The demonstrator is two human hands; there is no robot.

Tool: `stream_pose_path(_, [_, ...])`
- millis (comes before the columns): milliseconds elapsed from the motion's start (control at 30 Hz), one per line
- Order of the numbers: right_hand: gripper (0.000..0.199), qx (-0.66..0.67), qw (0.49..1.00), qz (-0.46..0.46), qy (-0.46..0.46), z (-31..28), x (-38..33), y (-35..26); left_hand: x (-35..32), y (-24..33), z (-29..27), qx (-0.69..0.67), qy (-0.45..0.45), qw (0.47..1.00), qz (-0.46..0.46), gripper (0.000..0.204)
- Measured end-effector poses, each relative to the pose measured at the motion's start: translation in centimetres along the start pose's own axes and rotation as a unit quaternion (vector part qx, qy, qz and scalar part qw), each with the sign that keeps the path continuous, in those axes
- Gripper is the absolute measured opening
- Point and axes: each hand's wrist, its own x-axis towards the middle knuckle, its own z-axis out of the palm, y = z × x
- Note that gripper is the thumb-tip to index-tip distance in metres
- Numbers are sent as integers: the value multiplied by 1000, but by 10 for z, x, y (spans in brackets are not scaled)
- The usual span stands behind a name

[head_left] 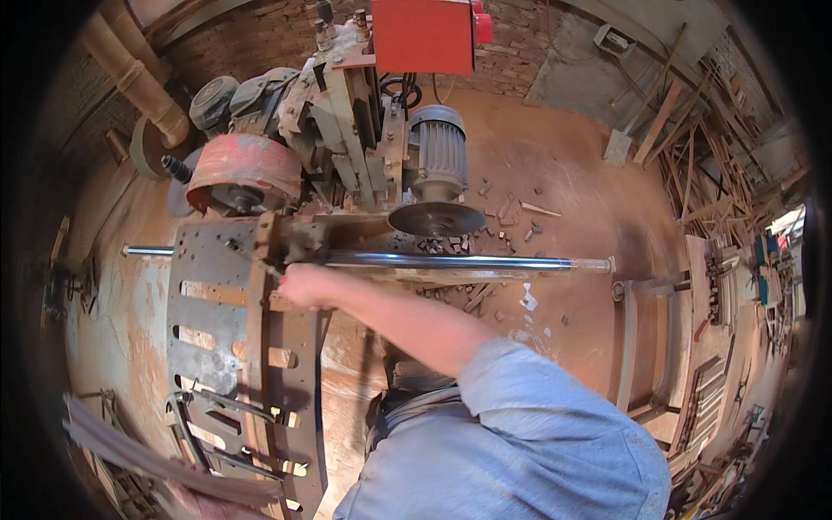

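Note:
My right hand [305, 286], bare below a grey-blue sleeve, is closed round the end of a thin dark rod-like handle [256, 260] above the slotted metal table [204, 269]. Close by, a narrow brown wooden bar [257, 338] runs lengthwise along that table. At the lower left my left hand [208, 503], partly cut off by the frame's edge, grips a long dark wooden strip [165, 459] from beneath; its fingers are mostly hidden. The strip slants over the table's near end, slightly blurred. Black metal clamp frames [217, 425] lie on the table.
A circular saw blade [436, 218] sits under a grey motor [438, 152], beyond my right forearm. A shiny steel rail [433, 260] crosses the machine. A red drum-shaped guard [243, 169] stands at the far left. Wood offcuts [511, 225] litter the floor; scrap timber [693, 165] leans far right.

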Motion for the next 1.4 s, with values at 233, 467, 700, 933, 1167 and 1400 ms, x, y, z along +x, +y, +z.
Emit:
stream_pose_path(233, [23,291,935,199,-51,-58,-180,30,-140,-25,41,-92,-66,993,19,50])
stream_pose_path(467, [12,317,921,223,-47,-89,-315,96,-272,-26,79,-108,5,994,9,57])
stream_pose_path(700, [12,284,924,249,-56,-111,-416,132,-363,-28,100,-93,27,995,35,57])
stream_pose_path(933, [25,172,965,191,-45,-117,-480,186,-437,-60,224,-65,41,996,-54,42])
stream_pose_path(1167, [37,22,955,-86,281,-121,-558,93,-471,-76,337,-70,-91,991,-75,40])
stream_pose_path(1400, [55,247,894,11,374,-85,-617,43,-491,-84,401,-12,-304,937,-169,29])
